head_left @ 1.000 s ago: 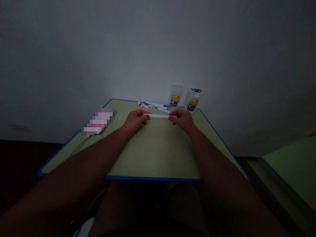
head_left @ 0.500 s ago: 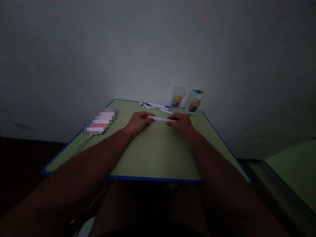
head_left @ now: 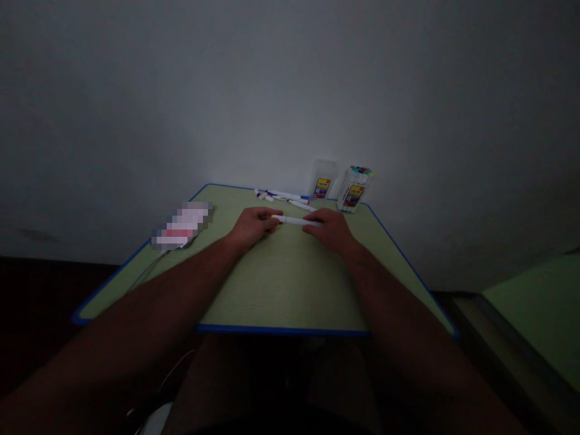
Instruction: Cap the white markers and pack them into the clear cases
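Note:
A white marker [head_left: 293,221] with a yellow tip at its left end lies crosswise between my hands, just above or on the table. My left hand [head_left: 252,225] pinches the yellow-tipped end between thumb and fingers. Around the other end, my right hand [head_left: 332,227] is closed, and its fingers cover that tip. Behind the hands lie several loose white markers [head_left: 285,194], some with blue or red ends, and a few small pieces that look like caps [head_left: 260,194].
A clear labelled case [head_left: 321,179] stands by the wall, beside another case full of markers [head_left: 354,188] with coloured tops. On the left of the green table [head_left: 285,284] lies a blurred-out flat object [head_left: 183,225] with a cable [head_left: 147,270]. The wall rises directly behind.
The view has shifted slightly, so everything sits a little further left and lower. Both hands keep their hold on the marker, with hardly any other movement.

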The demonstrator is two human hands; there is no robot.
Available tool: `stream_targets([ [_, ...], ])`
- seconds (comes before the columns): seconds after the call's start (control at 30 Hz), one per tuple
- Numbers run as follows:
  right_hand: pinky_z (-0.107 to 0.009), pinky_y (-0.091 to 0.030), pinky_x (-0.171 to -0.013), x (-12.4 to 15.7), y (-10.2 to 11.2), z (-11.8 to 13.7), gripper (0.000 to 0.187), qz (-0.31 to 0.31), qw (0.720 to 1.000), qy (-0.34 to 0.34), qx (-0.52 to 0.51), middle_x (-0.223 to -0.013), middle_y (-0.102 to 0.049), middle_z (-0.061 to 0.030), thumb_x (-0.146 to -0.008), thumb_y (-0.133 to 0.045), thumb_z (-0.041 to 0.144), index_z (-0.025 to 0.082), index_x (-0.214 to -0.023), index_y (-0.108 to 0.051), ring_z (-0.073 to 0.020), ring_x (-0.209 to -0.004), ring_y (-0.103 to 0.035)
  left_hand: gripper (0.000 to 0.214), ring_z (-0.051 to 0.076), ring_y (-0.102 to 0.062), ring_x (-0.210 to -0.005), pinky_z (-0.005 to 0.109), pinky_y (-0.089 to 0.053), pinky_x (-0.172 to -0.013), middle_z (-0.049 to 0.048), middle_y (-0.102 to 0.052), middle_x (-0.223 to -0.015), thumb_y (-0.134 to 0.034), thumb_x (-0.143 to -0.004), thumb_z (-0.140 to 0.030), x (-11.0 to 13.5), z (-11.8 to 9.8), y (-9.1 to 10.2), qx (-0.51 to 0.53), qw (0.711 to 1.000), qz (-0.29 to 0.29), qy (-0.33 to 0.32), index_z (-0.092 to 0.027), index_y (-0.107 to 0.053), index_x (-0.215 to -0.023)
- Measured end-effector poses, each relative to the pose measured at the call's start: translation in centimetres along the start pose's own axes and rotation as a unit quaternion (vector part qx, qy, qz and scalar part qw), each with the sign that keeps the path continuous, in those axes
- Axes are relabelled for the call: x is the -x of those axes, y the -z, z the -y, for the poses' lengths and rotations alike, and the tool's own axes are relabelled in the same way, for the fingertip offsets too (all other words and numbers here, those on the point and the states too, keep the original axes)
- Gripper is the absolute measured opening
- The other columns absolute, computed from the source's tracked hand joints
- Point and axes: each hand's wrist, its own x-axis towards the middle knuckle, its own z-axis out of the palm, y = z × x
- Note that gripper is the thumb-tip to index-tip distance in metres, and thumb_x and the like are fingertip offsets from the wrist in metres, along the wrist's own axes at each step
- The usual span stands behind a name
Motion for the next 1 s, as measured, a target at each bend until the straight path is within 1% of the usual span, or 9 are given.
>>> stream_targets([
  [0.23, -0.033, -0.047, -0.079, 0.0, 0.2, 0.4, 0.018, 0.001, 0.999, 0.027, 0.041, -0.087, -0.073, -0.0034, -0.075, -0.077, 0.026, 0.022, -0.092, -0.079, -0.019, -0.082, -0.064, 0.043, 0.008, -0.044, -0.046, 0.022, -0.032, -0.046, 0.0001, -0.061, -0.058, -0.073, -0.072, -0.026, 0.0, 0.0, 0.0, 0.004, 1.0, 0.003, 0.004, -0.009, -0.075, -0.111],
  [0.37, -0.035, -0.046, -0.08, -0.1, 0.5, 0.6, 0.015, -0.012, 0.997, 0.001, 0.073, -0.086, -0.073, -0.0035, -0.075, -0.076, 0.028, 0.023, -0.089, -0.079, -0.0207, -0.083, -0.062, 0.059, 0.011, -0.058, -0.059, 0.026, -0.047, -0.058, 0.0087, -0.075, -0.087, -0.071, -0.073, -0.027, -0.3, 0.4, 0.1, 0.011, 1.0, 0.014, -0.02, -0.01, -0.065, -0.13],
  [0.43, -0.035, -0.047, -0.079, -0.2, 0.6, 0.5, 0.015, -0.031, 0.997, -0.027, 0.068, -0.088, -0.074, -0.0034, -0.075, -0.075, 0.028, 0.023, -0.089, -0.078, -0.0202, -0.081, -0.063, 0.066, 0.014, -0.065, -0.07, 0.03, -0.053, -0.069, 0.0111, -0.076, -0.103, -0.07, -0.074, -0.028, -0.7, 0.7, 0.3, -0.035, 0.998, 0.014, -0.047, -0.012, -0.059, -0.137],
  [0.47, -0.034, -0.047, -0.078, -0.2, 0.7, 0.5, 0.016, -0.04, 0.997, -0.04, 0.06, -0.088, -0.074, -0.0032, -0.075, -0.074, 0.028, 0.023, -0.089, -0.078, -0.0198, -0.08, -0.063, 0.066, 0.017, -0.068, -0.077, 0.033, -0.054, -0.076, 0.0114, -0.075, -0.107, -0.07, -0.074, -0.027, -0.9, 0.8, 0.5, -0.087, 0.994, 0.005, -0.063, -0.013, -0.058, -0.138],
  [0.57, -0.033, -0.047, -0.074, -0.3, 0.7, 0.3, 0.015, -0.059, 0.995, -0.075, 0.033, -0.083, -0.073, -0.0024, -0.075, -0.071, 0.03, 0.021, -0.087, -0.076, -0.0184, -0.074, -0.062, 0.059, 0.023, -0.068, -0.105, 0.038, -0.05, -0.097, 0.0111, -0.072, -0.121, -0.066, -0.078, -0.028, -1.5, 1.1, 1.3, -0.261, 0.959, -0.023, -0.108, -0.015, -0.062, -0.135],
  [0.67, -0.031, -0.047, -0.071, -0.3, 0.6, 0.1, 0.014, -0.073, 0.992, -0.102, 0.003, -0.079, -0.072, -0.0019, -0.074, -0.07, 0.03, 0.02, -0.083, -0.072, -0.0177, -0.071, -0.062, 0.052, 0.027, -0.058, -0.126, 0.039, -0.041, -0.11, 0.0106, -0.066, -0.134, -0.063, -0.083, -0.036, -1.9, 1.5, 1.9, -0.388, 0.913, -0.013, -0.121, -0.017, -0.066, -0.131],
  [0.83, -0.031, -0.049, -0.07, -0.4, 0.4, -0.2, 0.022, -0.091, 0.985, -0.139, -0.051, -0.082, -0.072, -0.0035, -0.073, -0.066, 0.026, 0.018, -0.093, -0.07, -0.0183, -0.072, -0.064, 0.055, 0.026, -0.055, -0.13, 0.037, -0.038, -0.113, 0.0125, -0.062, -0.138, -0.059, -0.085, -0.043, -2.6, 2.7, 2.1, -0.465, 0.872, 0.051, -0.145, -0.014, -0.065, -0.132],
  [0.93, -0.033, -0.05, -0.072, -0.6, 0.5, -0.5, 0.033, -0.1, 0.979, -0.152, -0.089, -0.086, -0.073, -0.0045, -0.074, -0.062, 0.025, 0.018, -0.105, -0.071, -0.0186, -0.074, -0.065, 0.051, 0.026, -0.056, -0.129, 0.036, -0.039, -0.111, 0.01, -0.064, -0.137, -0.058, -0.085, -0.044, -2.8, 3.4, 1.9, -0.494, 0.853, 0.063, -0.155, -0.018, -0.067, -0.128],
  [1.0, -0.033, -0.05, -0.07, -0.6, 0.6, -0.7, 0.033, -0.105, 0.972, -0.167, -0.125, -0.083, -0.073, -0.0038, -0.076, -0.059, 0.028, 0.018, -0.105, -0.072, -0.0186, -0.072, -0.065, 0.05, 0.026, -0.057, -0.128, 0.036, -0.04, -0.11, 0.0104, -0.064, -0.137, -0.056, -0.086, -0.045, -2.9, 3.5, 1.7, -0.508, 0.844, 0.053, -0.162, -0.018, -0.069, -0.126],
])
